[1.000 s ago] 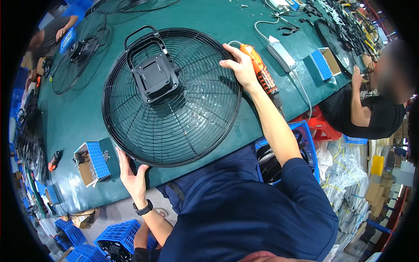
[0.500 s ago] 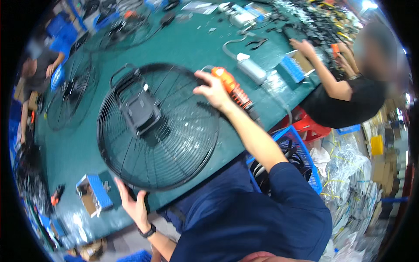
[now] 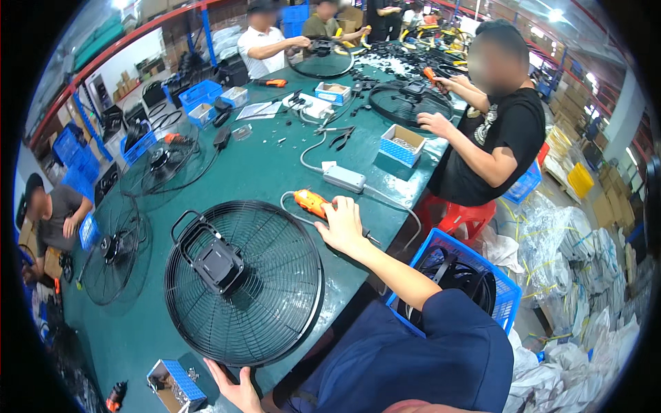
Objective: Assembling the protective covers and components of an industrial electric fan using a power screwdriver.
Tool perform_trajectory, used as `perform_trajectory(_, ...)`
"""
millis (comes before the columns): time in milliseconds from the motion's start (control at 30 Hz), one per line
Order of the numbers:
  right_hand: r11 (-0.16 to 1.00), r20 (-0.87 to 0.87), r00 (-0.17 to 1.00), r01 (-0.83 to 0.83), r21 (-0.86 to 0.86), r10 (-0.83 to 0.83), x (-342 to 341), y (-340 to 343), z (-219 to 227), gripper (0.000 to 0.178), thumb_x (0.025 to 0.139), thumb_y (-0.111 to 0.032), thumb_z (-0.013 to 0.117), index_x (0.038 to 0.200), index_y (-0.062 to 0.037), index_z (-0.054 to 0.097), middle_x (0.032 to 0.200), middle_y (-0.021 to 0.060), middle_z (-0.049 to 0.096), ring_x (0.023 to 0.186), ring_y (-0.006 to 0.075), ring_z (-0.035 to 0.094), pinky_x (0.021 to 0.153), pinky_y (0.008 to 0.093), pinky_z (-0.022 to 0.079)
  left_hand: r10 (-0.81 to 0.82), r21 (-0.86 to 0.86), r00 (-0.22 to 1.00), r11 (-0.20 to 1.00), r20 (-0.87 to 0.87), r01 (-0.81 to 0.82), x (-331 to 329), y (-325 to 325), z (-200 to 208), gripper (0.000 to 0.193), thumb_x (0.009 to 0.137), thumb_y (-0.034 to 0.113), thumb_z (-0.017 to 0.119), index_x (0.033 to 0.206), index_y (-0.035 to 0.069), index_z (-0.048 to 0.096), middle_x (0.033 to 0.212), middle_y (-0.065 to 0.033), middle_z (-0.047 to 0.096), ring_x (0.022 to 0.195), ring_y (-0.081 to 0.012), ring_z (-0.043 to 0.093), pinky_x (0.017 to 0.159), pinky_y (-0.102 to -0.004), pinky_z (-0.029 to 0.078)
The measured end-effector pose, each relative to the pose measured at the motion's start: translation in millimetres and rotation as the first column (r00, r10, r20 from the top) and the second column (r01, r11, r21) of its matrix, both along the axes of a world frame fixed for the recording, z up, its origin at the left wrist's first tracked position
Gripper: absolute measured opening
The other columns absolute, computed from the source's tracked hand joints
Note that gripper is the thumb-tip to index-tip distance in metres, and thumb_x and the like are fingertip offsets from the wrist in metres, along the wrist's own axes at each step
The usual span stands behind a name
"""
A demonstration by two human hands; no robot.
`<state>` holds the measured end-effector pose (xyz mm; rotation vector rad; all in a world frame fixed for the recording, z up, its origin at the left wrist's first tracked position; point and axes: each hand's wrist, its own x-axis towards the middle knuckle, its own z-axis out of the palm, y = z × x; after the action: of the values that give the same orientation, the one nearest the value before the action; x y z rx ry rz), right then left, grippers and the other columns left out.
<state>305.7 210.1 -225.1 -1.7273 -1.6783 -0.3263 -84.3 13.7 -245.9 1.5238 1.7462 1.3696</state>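
Black wire forms the round fan [image 3: 237, 281], which lies on the green table [image 3: 241, 175] with its boxy housing [image 3: 217, 266] facing up. At the fan's near rim, the left hand [image 3: 239, 392] is open, thumb apart from the fingers, fingertips against the edge. Just beyond the fan's right side, the right hand [image 3: 342, 226] lies over an orange power driver [image 3: 310, 202], fingers half bent; whether they close around it, I cannot tell.

Near the fan's lower left stands a small carton [image 3: 184, 380] of loose metal pieces, its blue side patterned; any lettering there is too small to read. Farther beyond the fan, past a pale grey adapter [image 3: 344, 179], sits a similar carton [image 3: 399, 153], equally unreadable. Right of the fan, a co-worker's black shirt [image 3: 513, 138] carries a pale chest print, illegible from here.
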Motion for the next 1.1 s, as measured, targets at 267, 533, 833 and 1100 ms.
perform_trajectory(267,0.937,-0.311,0.946,-0.020,-0.347,-0.095,37.6,-0.4,7.2,0.055,0.072,-0.030,0.074,0.120,-0.0104,0.056,0.103,0.0222,0.063,0.096,0.0359,0.062,0.085,0.0448,0.049,-0.019,0.058,0.991,0.998,0.131,0.012,-1.2,-3.6,-4.3,0.077,0.072,-0.002,0.065,0.141,-0.006,0.030,0.147,-0.0219,0.028,0.136,-0.0320,0.028,0.112,-0.0381,0.024)
perform_trajectory(533,0.713,-0.680,0.266,-0.445,0.542,0.683,64.9,-57.4,85.8,0.049,0.084,-0.006,0.067,0.125,-0.0008,0.040,0.117,0.0130,0.056,0.110,0.0211,0.054,0.096,0.0360,0.042,0.217,0.034,0.946,0.972,0.241,-0.232,26.1,-12.9,40.6,0.046,0.086,0.000,0.057,0.130,-0.002,0.047,0.123,-0.0187,0.056,0.111,-0.0279,0.054,0.097,-0.0376,0.042)
perform_trajectory(833,0.019,-0.652,-0.334,-0.881,0.472,0.681,15.4,-112.8,116.8,0.066,0.079,-0.015,0.074,0.129,-0.0055,0.033,0.122,0.0260,0.054,0.120,0.0397,0.049,0.097,0.0502,0.042,-0.428,0.276,0.760,0.751,-0.490,0.600,133.3,6.5,125.8,0.084,0.073,0.012,0.073,0.141,-0.006,0.028,0.141,-0.0247,0.036,0.132,-0.0358,0.034,0.109,-0.0392,0.027)
perform_trajectory(1100,0.462,-0.648,0.189,-0.841,0.282,0.738,32.0,-143.7,97.5,0.033,0.075,-0.006,0.077,0.104,0.0017,0.062,0.087,0.0078,0.068,0.078,0.0157,0.065,0.072,0.0296,0.053,-0.674,0.044,0.701,0.728,0.234,0.684,178.0,6.4,83.6,0.060,0.073,0.014,0.077,0.122,-0.005,0.047,0.101,-0.0067,0.057,0.090,-0.0135,0.053,0.084,-0.0272,0.042)
